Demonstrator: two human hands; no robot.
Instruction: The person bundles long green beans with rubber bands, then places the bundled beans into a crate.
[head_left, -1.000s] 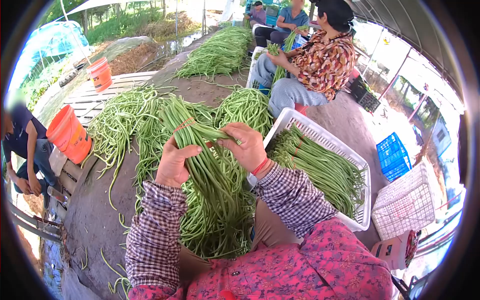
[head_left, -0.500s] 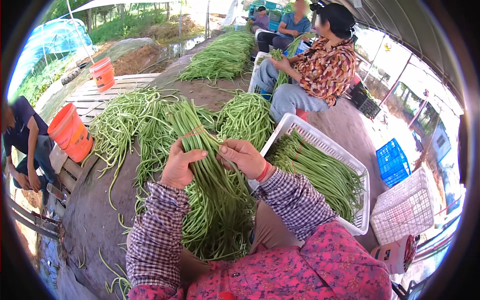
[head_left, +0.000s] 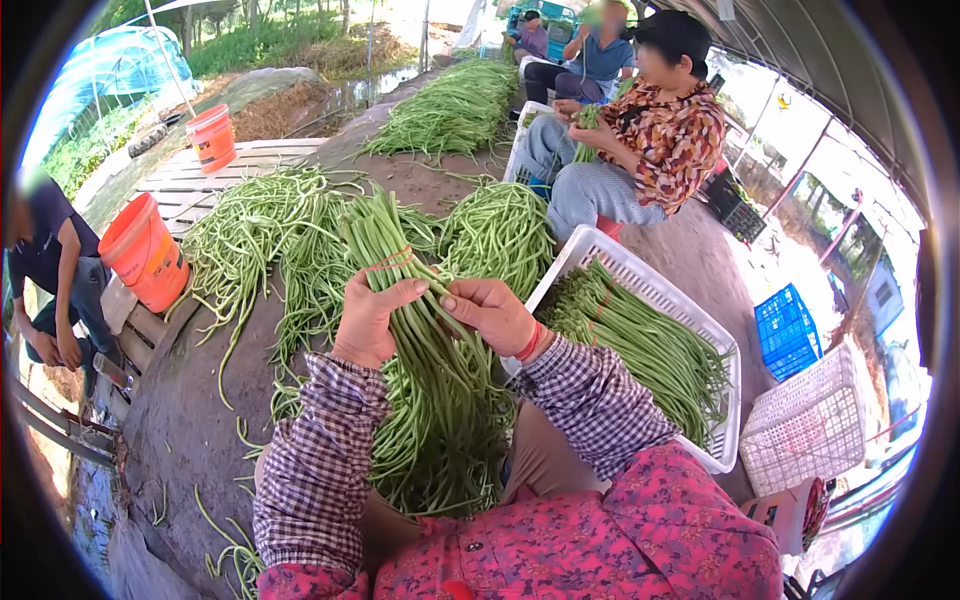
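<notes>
- Head view: the left hand [head_left: 368,322] is closed round a thick bundle of long beans [head_left: 425,370], thumb on top and fingers underneath, gripping it just below a thin red band [head_left: 392,262] that ties the upper ends together.
- The right hand [head_left: 490,312] grasps the same bundle from the other side, its fingertips pinching a few pods where they meet the left thumb — both hands hold, neither is free.
- The bundle runs from the tied top, which points away over the loose beans [head_left: 270,235] heaped on the table [head_left: 190,430], down to the person's lap, where the untied ends fan out.
- The step in hand looks like tidying an already banded bunch: squaring the pods and working stray ones in.
- The next move likely calls for a firm left-hand grip while the right smooths or tucks pods — then a lift across to the white crate [head_left: 700,320] just to the right, where finished bunches lie side by side.
- Nearby, a person in a patterned shirt [head_left: 660,130] sits beyond the crate handling beans of their own; an orange bucket [head_left: 145,252] stands at the table's left edge.
</notes>
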